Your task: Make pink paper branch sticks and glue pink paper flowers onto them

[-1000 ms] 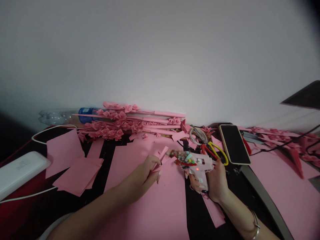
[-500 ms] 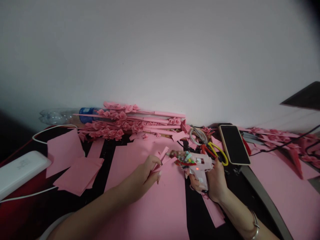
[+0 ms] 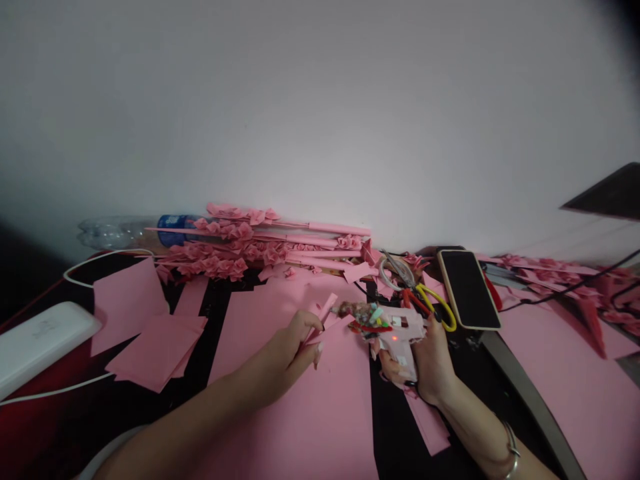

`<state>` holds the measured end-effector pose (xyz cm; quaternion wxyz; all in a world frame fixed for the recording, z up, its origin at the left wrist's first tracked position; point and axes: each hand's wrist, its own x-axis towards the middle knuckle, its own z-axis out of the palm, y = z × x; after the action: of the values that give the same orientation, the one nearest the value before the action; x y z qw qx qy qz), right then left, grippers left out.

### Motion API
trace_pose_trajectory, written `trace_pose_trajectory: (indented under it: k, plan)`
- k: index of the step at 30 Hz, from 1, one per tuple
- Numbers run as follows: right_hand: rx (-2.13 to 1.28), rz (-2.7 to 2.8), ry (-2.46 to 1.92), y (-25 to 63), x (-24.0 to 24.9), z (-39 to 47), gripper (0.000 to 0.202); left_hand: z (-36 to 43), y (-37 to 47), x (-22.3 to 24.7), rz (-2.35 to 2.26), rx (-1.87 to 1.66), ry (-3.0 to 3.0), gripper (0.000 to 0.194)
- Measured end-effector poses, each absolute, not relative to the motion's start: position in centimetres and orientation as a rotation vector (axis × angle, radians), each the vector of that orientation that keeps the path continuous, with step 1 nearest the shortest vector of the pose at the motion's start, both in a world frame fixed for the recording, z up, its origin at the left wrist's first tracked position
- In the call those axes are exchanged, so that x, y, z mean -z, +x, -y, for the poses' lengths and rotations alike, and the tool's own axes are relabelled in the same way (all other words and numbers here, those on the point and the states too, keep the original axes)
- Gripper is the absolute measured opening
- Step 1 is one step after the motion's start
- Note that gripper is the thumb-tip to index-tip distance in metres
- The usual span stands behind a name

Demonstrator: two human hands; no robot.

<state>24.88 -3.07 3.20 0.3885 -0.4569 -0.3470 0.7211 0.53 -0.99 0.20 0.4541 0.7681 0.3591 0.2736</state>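
Observation:
Between the thumb and fingers of my left hand [image 3: 293, 350] is a partly rolled pink paper strip [image 3: 327, 308], one flap of it sticking out to the right. My right hand [image 3: 430, 357] is wrapped round the grip of a hot glue gun [image 3: 400, 333], pale, with a small orange light lit on its side. Colourful bits and glue cover the gun's front, and its nozzle points left, close to the strip; whether the tip touches the paper I cannot tell. Under both lies a large pink paper sheet [image 3: 300, 413].
Pink paper flowers [image 3: 230, 250] on rolled stems lie along the wall, beside a plastic bottle [image 3: 120, 232]. Yellow-handled scissors [image 3: 440, 303] and a phone [image 3: 470, 288] lie beyond my right hand. Cut paper squares [image 3: 155, 350] and a white device [image 3: 47, 347] with a cable sit left.
Almost nothing differs. Both hands keep their places, the strip and the glue gun held close together as before.

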Motion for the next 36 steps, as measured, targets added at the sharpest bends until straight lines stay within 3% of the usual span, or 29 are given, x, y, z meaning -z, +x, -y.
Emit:
trace_pose_trajectory:
  k: [14,23,30,36]
  plan:
    - [-1.807,0.880,-1.019,24.1,-4.2,2.5,0.075,1.2,0.5,-0.6,-0.893,-0.638,1.835,0.004]
    - [-1.724,0.961,-0.937,25.2,-3.6,2.7,0.088,1.1,1.2,-1.5,-0.761,-0.660,1.347,0.009]
    - [-1.750,0.988,-0.996,25.6,-1.5,3.1,0.046,0.9,1.3,-1.5,-0.653,-0.676,1.272,0.015]
    - [-1.730,1.012,-1.080,25.5,-0.9,3.2,0.043,0.7,1.3,-0.8,-0.603,-0.703,1.236,0.021]
